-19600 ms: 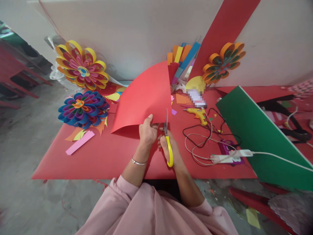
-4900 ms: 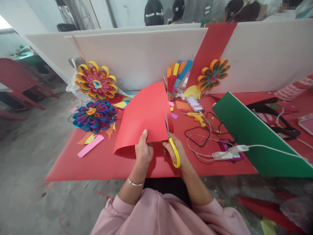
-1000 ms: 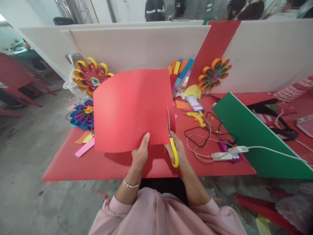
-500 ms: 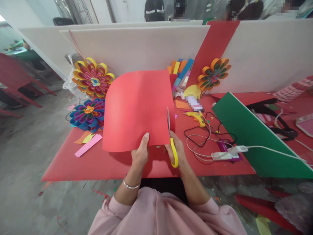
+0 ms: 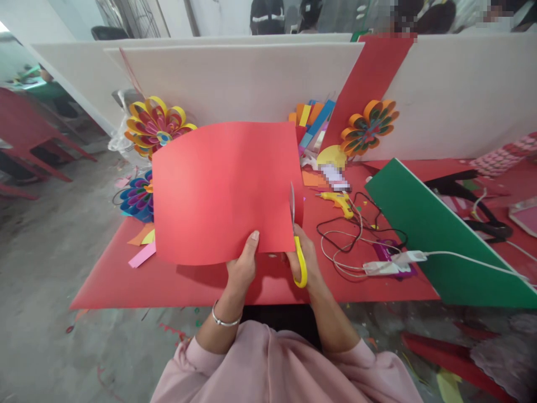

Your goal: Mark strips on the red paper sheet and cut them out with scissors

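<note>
A large sheet of red paper [image 5: 222, 190] is held up above the red-covered table. My left hand [image 5: 245, 260] grips its lower edge, thumb on top and fingers hidden underneath. In my right hand [image 5: 308, 257] is a pair of scissors [image 5: 300, 263] with yellow handles, the fingers wrapped around them. The blade points away from me along the sheet's right edge, where a narrow part of the red paper shows just beyond it. Whether the blades are fully closed I cannot tell.
Paper flowers stand at the left, one yellow and red [image 5: 161, 131], one blue and purple [image 5: 136, 196]. An orange paper flower [image 5: 369, 129] leans at the back. A yellow glue gun [image 5: 338, 202], tangled cables, a power strip [image 5: 386, 267] and a green board [image 5: 444, 240] lie right.
The red sheet's left side has unrolled outward to the left, covering more of the blue flower and the pink strip. Both hands keep nearly the same place and grip.
</note>
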`<state>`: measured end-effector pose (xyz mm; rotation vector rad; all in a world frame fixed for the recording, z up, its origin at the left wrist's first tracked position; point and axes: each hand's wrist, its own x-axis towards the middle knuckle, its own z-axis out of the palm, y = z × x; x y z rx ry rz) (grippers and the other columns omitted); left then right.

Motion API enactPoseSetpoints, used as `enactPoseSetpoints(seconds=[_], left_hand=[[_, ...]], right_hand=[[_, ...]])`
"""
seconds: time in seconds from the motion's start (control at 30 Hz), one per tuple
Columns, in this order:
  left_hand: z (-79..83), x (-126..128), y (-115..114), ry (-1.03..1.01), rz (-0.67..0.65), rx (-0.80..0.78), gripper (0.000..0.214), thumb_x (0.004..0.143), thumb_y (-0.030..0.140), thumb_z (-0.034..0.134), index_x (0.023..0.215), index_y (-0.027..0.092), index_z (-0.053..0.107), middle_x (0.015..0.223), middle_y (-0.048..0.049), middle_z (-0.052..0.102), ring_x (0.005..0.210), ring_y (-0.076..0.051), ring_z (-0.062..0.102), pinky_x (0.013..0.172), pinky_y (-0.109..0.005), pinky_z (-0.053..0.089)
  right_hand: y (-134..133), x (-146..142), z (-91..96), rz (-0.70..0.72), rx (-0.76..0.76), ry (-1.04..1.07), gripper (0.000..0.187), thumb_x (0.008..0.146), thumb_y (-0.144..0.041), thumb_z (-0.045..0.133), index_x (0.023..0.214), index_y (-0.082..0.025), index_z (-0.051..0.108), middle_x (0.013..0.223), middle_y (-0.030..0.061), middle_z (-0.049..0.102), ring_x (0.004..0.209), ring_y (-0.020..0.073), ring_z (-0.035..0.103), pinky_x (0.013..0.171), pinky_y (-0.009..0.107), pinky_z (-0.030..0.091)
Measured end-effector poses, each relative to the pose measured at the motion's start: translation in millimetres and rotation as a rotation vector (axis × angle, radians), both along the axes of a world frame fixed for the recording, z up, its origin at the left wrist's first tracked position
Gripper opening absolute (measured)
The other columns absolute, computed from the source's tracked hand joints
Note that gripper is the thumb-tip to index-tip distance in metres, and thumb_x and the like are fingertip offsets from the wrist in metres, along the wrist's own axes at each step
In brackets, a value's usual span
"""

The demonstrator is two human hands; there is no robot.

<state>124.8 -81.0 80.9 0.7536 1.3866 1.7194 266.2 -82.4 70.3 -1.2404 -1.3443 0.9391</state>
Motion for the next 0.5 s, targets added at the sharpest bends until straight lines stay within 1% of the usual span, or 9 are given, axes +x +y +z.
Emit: enactPoseSetpoints(seconds=[0.1,0.2,0.37,0.5], left_hand=[[-1.9,-0.6,-0.8,0.016,0.009,0.012,0.040,0.075,0.044,0.096,0.106,0.022,0.083,0.131,-0.0074,0.081,0.127,-0.027,0.074,0.123,-0.042,0.053],[-4.0,-1.5,-1.2,0.021,0.019,0.024,0.039,0.076,0.044,0.095,0.107,0.022,0.083,0.130,-0.0071,0.081,0.124,-0.027,0.076,0.123,-0.043,0.053],[-4.5,-1.6,-1.4,0.027,0.009,0.039,0.042,0.076,0.045,0.095,0.110,0.023,0.083,0.132,-0.0072,0.080,0.123,-0.026,0.076,0.121,-0.041,0.055],[-4.8,-1.6,-1.7,0.023,0.013,0.035,0.042,0.076,0.045,0.095,0.108,0.022,0.083,0.131,-0.0080,0.080,0.123,-0.027,0.077,0.121,-0.042,0.054]], right_hand=[[0.4,-0.2,-0.8,-0.009,-0.007,-0.021,0.036,0.091,-0.060,0.068,0.103,-0.026,0.063,0.057,-0.0038,0.056,0.055,0.0195,0.059,0.050,0.029,0.043],[0.6,-1.0,0.3,-0.016,-0.007,-0.020,0.036,0.090,-0.060,0.069,0.101,-0.026,0.063,0.056,-0.0035,0.055,0.056,0.0201,0.060,0.050,0.029,0.043],[-0.1,-1.3,2.1,-0.009,-0.009,-0.009,0.035,0.090,-0.059,0.067,0.099,-0.026,0.063,0.056,-0.0035,0.055,0.055,0.0195,0.060,0.050,0.028,0.043],[-0.5,-1.2,1.2,-0.011,-0.017,-0.015,0.030,0.091,-0.055,0.065,0.098,-0.026,0.063,0.055,-0.0037,0.054,0.056,0.0195,0.060,0.050,0.028,0.044]])
